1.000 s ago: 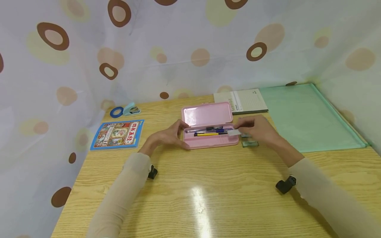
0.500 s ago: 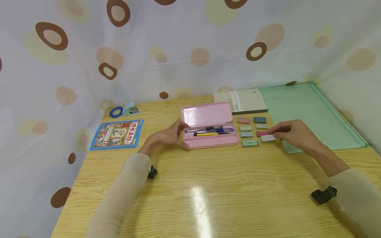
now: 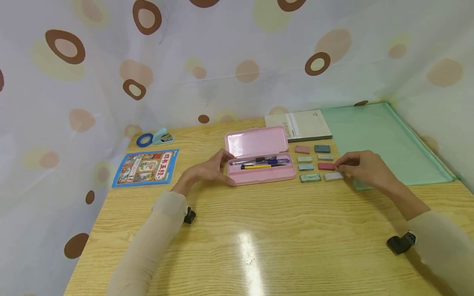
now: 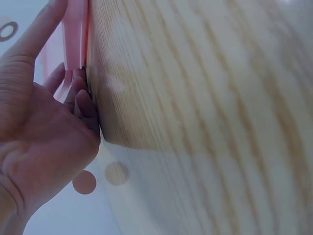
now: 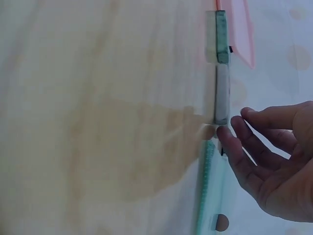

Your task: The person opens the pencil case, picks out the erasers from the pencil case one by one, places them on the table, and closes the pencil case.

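Observation:
My left hand [image 3: 209, 168] grips the left end of an open pink pencil case [image 3: 246, 177], thumb at the front corner and fingers behind, as the left wrist view also shows. Inside the case lie a yellow pen [image 3: 255, 167] and other pens. On the right, a white eraser [image 3: 333, 176] lies flat on the table. The fingertips of my right hand [image 3: 364, 166] are right at its outer end, the thumb and fingers parted in the right wrist view. Beside it are a green eraser [image 3: 310, 177], a dark pink eraser [image 3: 326, 166] and several more small blocks in two columns.
A notebook [image 3: 309, 124] lies behind the case, partly beside a translucent green mat [image 3: 385, 144] on the right. At the left are a blue picture booklet [image 3: 146, 167], a blue tape roll [image 3: 144, 140] and a light blue stapler [image 3: 163, 136]. Patterned cloth [image 3: 222, 61] hangs behind.
My right hand has moved right from over the case with the white eraser, lowered it in front of the dark pink one and let go. The left hand stays at the case.

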The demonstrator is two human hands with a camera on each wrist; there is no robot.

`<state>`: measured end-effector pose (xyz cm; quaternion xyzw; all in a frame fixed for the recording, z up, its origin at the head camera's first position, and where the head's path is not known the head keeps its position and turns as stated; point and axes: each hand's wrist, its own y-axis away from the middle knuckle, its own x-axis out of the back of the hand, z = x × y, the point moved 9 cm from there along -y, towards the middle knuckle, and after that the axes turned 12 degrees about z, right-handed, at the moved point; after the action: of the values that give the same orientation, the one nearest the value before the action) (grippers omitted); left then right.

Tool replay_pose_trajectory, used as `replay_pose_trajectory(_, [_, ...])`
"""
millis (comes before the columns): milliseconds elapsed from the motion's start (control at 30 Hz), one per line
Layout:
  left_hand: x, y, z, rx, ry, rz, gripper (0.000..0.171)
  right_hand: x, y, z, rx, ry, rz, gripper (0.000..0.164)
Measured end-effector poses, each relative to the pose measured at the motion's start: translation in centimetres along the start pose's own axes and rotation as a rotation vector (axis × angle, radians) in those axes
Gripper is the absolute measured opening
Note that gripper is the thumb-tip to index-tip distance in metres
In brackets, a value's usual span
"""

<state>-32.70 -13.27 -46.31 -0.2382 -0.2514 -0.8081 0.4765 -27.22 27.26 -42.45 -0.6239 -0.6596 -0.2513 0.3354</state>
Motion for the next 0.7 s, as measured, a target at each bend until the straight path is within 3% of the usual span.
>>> replay_pose_trajectory(133, [0.2,0.5,0.2,-0.017,0.002,0.014,0.089,0.4,-0.9,-0.7,0.012,-0.026,0.026,0.031])
replay_pose_trajectory(333, [0.3,1.4,0.5,-0.008,0.01,0.066,0.09,-0.4,-3.6,-2.8,-0.004,-0.204,0.059,0.039])
replay_pose_trajectory(533, [0.8,2.2,0.3,0.017,-0.032,0.157,0.099,-3.1,-6.7,-5.6,0.004,-0.284,0.034,0.046])
replay_pose_trajectory(700, [0.7,2.7,0.4,0.035,-0.154,0.18,0.104,-6.1,-9.1,-6.8,-0.073,-0.474,-0.06,0.058])
